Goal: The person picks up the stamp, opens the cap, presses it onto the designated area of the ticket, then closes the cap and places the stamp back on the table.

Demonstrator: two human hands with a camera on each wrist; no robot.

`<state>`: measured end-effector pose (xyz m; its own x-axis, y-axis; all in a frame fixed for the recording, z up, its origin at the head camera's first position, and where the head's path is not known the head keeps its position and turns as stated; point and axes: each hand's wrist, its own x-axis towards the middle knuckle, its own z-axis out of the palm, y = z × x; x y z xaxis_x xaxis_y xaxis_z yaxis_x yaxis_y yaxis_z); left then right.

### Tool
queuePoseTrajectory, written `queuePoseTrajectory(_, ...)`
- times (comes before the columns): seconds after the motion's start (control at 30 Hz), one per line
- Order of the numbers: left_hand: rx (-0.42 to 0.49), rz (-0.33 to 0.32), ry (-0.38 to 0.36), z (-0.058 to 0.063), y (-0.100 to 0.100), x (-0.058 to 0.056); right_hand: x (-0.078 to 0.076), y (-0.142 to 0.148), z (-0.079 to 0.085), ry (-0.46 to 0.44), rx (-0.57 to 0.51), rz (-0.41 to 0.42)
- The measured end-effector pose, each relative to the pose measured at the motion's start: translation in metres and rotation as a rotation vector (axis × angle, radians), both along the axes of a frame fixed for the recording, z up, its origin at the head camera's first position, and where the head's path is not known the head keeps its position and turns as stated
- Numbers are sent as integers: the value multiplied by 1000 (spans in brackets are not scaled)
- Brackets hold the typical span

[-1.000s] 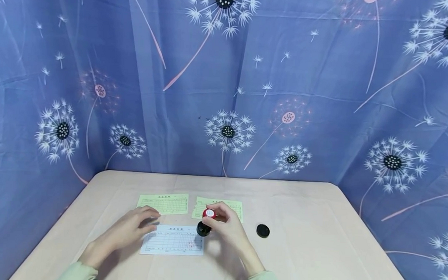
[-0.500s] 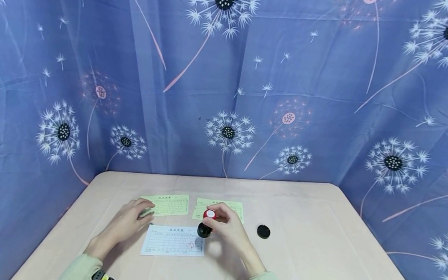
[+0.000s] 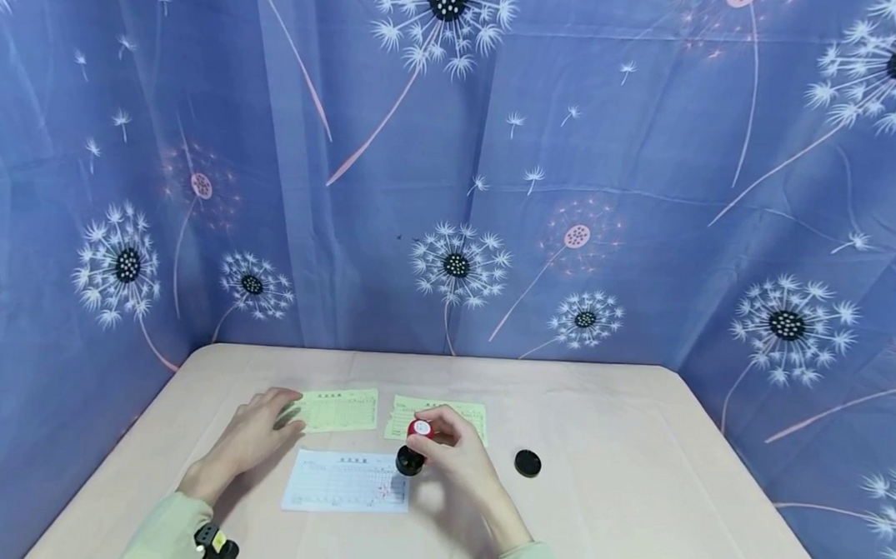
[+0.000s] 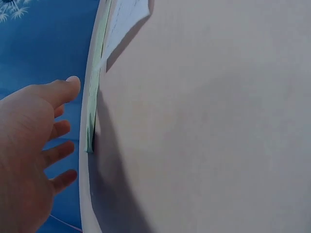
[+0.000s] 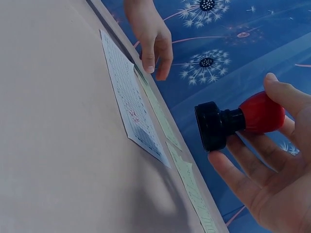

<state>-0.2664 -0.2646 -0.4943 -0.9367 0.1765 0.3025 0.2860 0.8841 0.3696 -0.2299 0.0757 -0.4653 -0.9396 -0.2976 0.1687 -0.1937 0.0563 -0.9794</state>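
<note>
On the bench [image 3: 634,488], your right hand [image 3: 458,459] grips the red-topped stamp [image 3: 413,446], its black base lifted just off the white form's [image 3: 345,481] right edge. Your left hand [image 3: 249,438] lies flat, fingers relaxed, touching the left green slip [image 3: 340,408]. A black cap [image 3: 528,462] sits well right.

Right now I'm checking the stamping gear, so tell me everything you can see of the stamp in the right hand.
The stamp has a glossy red rounded handle, a narrow black neck and a wider black round base, all plastic-looking. The right hand pinches the red handle between thumb and fingers, holding it clear of the table beside the white form's right edge. In the right wrist view it lies tilted sideways, base pointing toward the papers. Its printing face is not visible.
</note>
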Motion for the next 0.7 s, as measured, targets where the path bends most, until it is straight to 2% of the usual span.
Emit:
queuePoseTrajectory(0.23, 17, 10, -53, -8, -3, -1, -1, 1, -1, -10, 4, -14)
queuePoseTrajectory(0.37, -18, 2, -111, -10, -3, -1, -2, 1, -2, -8, 10, -12)
queuePoseTrajectory(0.47, -51, -8, -145, -8, -2, 1, -2, 0, -3, -1, 16, -5)
queuePoseTrajectory(0.7, -64, -17, -165, -4, -2, -1, -2, 0, -2, -10, 7, -6)
